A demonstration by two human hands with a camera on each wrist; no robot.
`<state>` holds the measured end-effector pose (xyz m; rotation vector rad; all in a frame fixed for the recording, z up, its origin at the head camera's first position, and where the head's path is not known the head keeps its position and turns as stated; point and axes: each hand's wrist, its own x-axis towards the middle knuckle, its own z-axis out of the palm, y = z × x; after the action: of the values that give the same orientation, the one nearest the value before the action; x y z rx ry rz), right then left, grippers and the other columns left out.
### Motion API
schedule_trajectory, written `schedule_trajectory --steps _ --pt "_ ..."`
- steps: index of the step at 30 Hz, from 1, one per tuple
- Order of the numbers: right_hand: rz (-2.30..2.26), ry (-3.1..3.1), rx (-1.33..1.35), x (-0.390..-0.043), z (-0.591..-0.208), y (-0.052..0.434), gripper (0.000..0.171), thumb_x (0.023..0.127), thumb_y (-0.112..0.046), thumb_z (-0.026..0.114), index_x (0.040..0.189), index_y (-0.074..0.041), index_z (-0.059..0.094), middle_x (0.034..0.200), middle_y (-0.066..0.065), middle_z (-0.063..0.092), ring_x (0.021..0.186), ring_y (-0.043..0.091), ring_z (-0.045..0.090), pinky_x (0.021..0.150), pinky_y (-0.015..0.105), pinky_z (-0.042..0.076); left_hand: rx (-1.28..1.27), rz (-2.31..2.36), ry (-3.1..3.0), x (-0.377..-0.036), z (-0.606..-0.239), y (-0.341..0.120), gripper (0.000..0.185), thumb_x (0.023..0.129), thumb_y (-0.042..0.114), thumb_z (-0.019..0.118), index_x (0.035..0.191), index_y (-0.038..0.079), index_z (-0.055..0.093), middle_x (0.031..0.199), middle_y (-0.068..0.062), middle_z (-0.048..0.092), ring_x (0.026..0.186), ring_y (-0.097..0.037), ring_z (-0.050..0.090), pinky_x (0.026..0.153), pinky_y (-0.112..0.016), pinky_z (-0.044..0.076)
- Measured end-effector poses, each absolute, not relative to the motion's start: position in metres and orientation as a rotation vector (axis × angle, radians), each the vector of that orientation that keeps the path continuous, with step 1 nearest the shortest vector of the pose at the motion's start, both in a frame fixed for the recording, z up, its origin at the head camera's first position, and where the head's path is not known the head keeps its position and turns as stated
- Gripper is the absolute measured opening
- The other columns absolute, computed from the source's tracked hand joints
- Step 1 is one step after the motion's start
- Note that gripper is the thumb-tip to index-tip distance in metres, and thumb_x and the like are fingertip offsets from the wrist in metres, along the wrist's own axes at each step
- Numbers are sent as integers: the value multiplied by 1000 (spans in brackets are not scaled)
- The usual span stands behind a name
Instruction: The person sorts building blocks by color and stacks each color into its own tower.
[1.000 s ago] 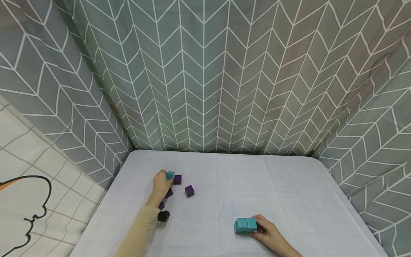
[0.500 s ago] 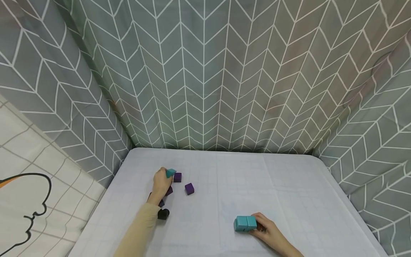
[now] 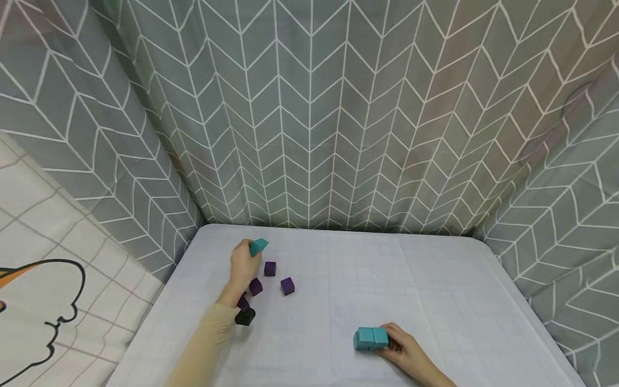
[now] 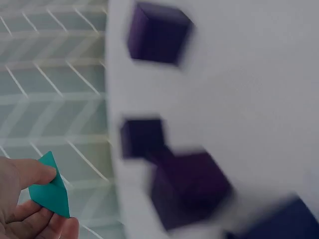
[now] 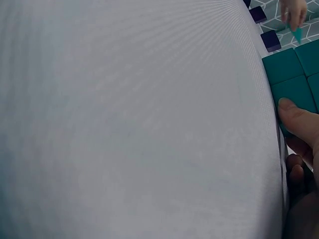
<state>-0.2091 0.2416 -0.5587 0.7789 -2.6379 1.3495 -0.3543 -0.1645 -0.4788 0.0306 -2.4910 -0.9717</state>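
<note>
My left hand (image 3: 243,262) pinches a teal cube (image 3: 258,246) and holds it a little above the white table (image 3: 435,290), near the back left. In the left wrist view the teal cube (image 4: 50,193) sits between thumb and fingers. Under and beside that hand lie several purple cubes (image 3: 287,285) and a black piece (image 3: 244,317). At the front, my right hand (image 3: 403,349) grips a block of joined teal cubes (image 3: 370,339) that rests on the table. The right wrist view shows the thumb (image 5: 297,118) pressed on the joined teal cubes (image 5: 291,79).
Grey curtains with a white chevron pattern (image 3: 309,118) close in the table at the back and both sides. A white checked cloth with a black drawing (image 3: 43,301) hangs at the left.
My left hand has lifted the teal cube up and away from the purple cubes. The right hand stays on the joined teal cubes.
</note>
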Motion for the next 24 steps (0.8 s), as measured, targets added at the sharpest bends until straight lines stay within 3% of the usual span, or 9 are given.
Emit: schedule_trajectory --steps 8,13,24 --pt "1353 -2625 787 -208 -559 241 35 74 -18 70 107 -16 59 98 -9 54 67 6 45 55 16 40 -274 -1020 -2350 -337 -443 -106 33 73 4 69 101 -6 56 91 -16 61 83 -26 58 71 -33 50" --pt "1340 -2593 816 -209 -560 240 35 73 -17 71 106 -16 59 97 -8 54 67 6 45 54 16 41 -400 -1037 -2329 -318 -430 -76 33 72 4 71 100 -4 56 91 -14 61 82 -24 59 70 -31 50" --pt "1336 -2579 811 -208 -553 238 33 72 -14 72 103 -17 60 95 -7 55 66 8 46 52 18 40 -724 -1064 -2404 -281 -433 -16 31 75 10 70 102 1 56 92 -9 62 84 -15 59 71 -22 49"
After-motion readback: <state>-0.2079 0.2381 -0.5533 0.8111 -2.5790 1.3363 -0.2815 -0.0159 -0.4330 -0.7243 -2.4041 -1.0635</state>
